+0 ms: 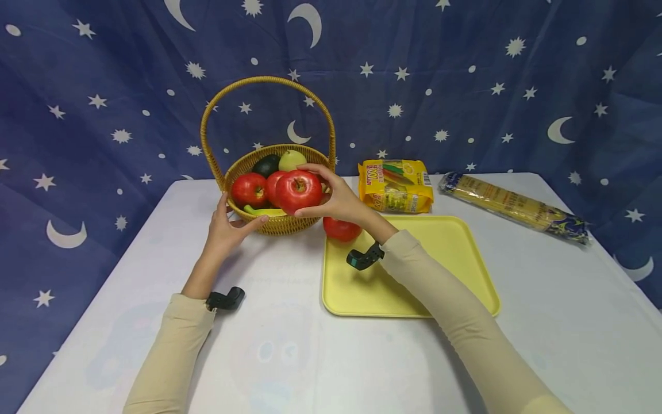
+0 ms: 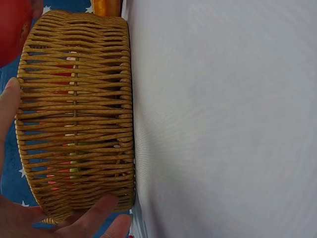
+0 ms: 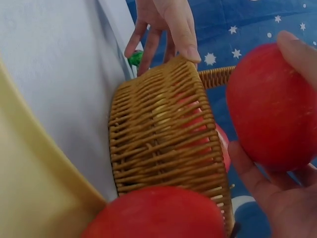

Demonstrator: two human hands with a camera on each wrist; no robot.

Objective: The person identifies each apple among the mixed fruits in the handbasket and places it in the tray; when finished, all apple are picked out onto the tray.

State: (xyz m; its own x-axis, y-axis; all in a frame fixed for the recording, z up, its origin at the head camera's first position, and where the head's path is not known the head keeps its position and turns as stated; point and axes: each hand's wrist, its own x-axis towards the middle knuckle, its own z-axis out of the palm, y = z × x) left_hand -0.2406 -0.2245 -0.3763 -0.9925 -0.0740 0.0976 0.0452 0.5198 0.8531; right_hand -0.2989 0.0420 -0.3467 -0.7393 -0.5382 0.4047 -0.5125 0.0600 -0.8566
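My right hand point(image 1: 341, 198) grips a red apple point(image 1: 298, 192) between thumb and fingers, above the front right of the wicker basket point(image 1: 284, 226). The right wrist view shows that apple point(image 3: 272, 106) raised beside the basket's rim. My left hand point(image 1: 223, 230) rests on the basket's left side, thumb at the rim and fingers spread along the wall. Inside the basket lie more red apples point(image 1: 249, 190), a dark green fruit point(image 1: 266, 165), a pale green pear point(image 1: 292, 160) and a yellow banana point(image 1: 268, 212); some are partly hidden. Another red apple point(image 1: 341, 229) sits at the yellow tray's back left corner.
Under my right forearm lies the yellow tray point(image 1: 372, 302). Behind it stands a yellow food packet point(image 1: 395, 185), with a long clear pack of noodles point(image 1: 512, 206) to its right. The basket's tall handle point(image 1: 266, 79) arches upward. A starry blue cloth point(image 1: 439, 86) hangs behind the table.
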